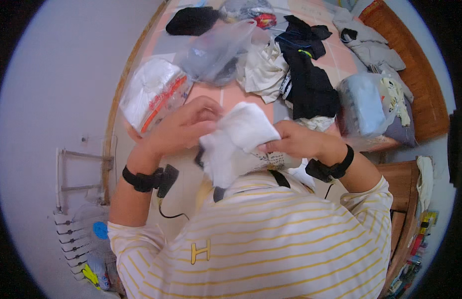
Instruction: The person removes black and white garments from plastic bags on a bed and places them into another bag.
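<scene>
A folded white cloth point(247, 125), perhaps a small garment, is held up before my chest. At its right edge my right hand point(290, 139) grips it between thumb and fingers. My left hand point(199, 117) is beside the cloth's left edge with fingers curled; blur hides whether it pinches the fabric. More white fabric point(223, 160) hangs below the folded part, over my lap. Under my right hand, a pale printed cloth point(274, 160) lies partly hidden.
Before me, a bed point(204, 95) bears a white plastic-wrapped pack point(152, 89), a translucent plastic bag point(216, 56), cream fabric point(264, 73), black clothes point(315, 88) and a bagged light-blue bundle point(361, 104). A fan point(92, 224) stands at left, a wooden cabinet point(402, 187) at right.
</scene>
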The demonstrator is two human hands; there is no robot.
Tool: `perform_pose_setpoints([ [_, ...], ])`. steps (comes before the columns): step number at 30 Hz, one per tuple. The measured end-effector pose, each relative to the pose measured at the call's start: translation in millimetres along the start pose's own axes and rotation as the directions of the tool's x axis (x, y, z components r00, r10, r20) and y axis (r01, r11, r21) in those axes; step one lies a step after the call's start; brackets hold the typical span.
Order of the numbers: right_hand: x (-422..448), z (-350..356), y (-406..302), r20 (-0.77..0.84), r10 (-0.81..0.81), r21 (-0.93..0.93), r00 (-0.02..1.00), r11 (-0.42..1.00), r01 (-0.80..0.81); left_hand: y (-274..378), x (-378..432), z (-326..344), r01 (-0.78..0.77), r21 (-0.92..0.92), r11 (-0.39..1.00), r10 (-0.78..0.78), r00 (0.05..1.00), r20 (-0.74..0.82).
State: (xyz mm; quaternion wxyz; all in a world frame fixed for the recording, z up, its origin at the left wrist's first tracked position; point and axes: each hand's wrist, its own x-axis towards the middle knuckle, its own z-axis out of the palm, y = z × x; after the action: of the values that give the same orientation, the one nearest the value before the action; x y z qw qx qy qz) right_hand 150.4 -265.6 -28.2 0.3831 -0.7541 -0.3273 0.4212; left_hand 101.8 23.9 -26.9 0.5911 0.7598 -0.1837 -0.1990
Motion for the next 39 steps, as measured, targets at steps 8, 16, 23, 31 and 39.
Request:
perform_pose_setpoints([
  [8, -6, -33, -22, -0.207, -0.071, 0.317, 0.976, 0.939, 0.135, -73, 4, 29, 0.112, -0.192, 0.975, -0.05, 0.953, 0.298],
  [16, -28, -103, -64, -0.243, -0.166, 0.17, 0.956, 0.963, 0.211, -26, 55, 13, -0.021, -0.086, 0.996, -0.005, 0.954, -0.299],
  [23, -63, -151, -133, -0.283, -0.558, -0.086, 0.78, 0.825, 0.558, 84, 77, -11, -0.607, -0.281, 0.744, 0.479, 0.777, -0.409],
  [31, -87, -157, -162, -0.127, -0.598, 0.214, 0.792, 0.763, 0.61, 135, 53, -20, -0.627, -0.135, 0.767, 0.565, 0.761, -0.319],
  [39, -120, -103, -129, -0.274, -0.631, -0.135, 0.726, 0.772, 0.621, 142, 13, -17, -0.407, -0.371, 0.834, 0.391, 0.912, -0.122],
])
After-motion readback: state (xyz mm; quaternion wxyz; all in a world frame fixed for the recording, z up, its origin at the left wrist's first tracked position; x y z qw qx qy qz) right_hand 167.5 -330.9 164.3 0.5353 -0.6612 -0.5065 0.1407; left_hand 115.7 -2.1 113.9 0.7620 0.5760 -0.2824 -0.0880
